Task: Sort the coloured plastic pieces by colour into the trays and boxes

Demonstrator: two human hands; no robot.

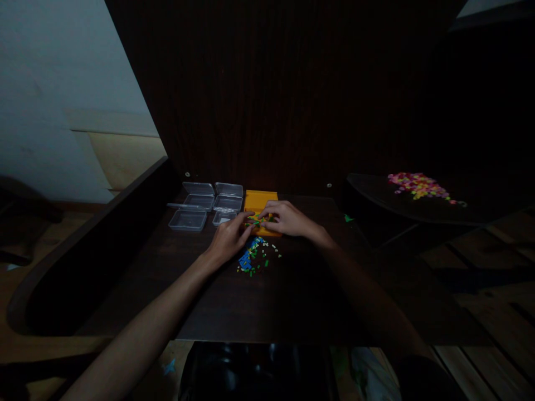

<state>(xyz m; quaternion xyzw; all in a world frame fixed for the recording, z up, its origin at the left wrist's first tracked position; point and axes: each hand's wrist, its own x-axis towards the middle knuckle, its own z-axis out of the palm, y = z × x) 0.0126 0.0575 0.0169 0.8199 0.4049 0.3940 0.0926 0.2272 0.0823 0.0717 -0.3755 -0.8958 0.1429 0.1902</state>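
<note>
My left hand (229, 238) and my right hand (287, 218) meet over a yellow-orange open box (261, 196) near the back of the dark table. Small green and yellow pieces (257, 223), which look like tiny toy bricks, show between the fingertips. Both hands have fingers and thumb bent together around these pieces; the exact grip is too small and dark to make out. Just below the box, a loose pile of tiny blue, green, yellow and white bricks (246, 259) lies on the tabletop, close to my left wrist.
Several clear plastic boxes with raised lids (187, 220) stand left of the yellow box. A dark upright panel (267, 100) closes off the back. On a side surface to the right lies a heap of pink, red and yellow pieces (420, 186). A raised side board (92, 239) borders the left.
</note>
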